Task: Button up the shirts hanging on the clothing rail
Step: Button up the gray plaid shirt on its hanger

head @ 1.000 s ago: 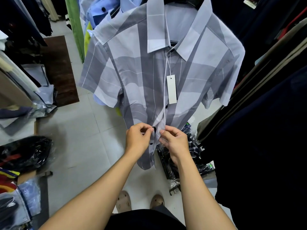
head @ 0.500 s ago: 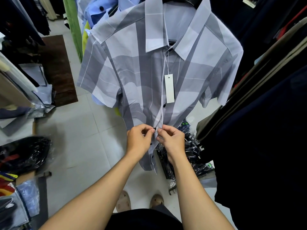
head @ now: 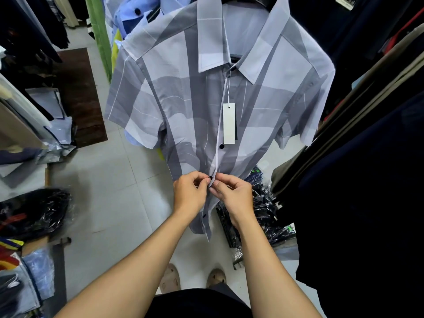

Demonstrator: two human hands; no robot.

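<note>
A grey and pale-lilac checked short-sleeved shirt (head: 179,106) hangs in front of me on a dark hanger, with a white paper tag (head: 229,123) dangling down its front. One dark button (head: 221,146) on the placket is done up. Lower down, my left hand (head: 189,193) pinches a dark button (head: 210,178) at the placket edge, and my right hand (head: 231,195) pinches the facing edge of the placket right against it. Another dark button (head: 204,216) shows below my hands on the loose hem.
Dark garments (head: 358,180) hang close on the right. Blue shirts (head: 135,17) hang behind the checked one. Bagged clothes (head: 34,212) lie on the tiled floor at the left, more bags (head: 263,212) under the shirt, and a brown mat (head: 80,95) lies further back.
My two hands have drawn closer together at the placket, bringing the button and the facing edge into contact. The shirt has swung slightly.
</note>
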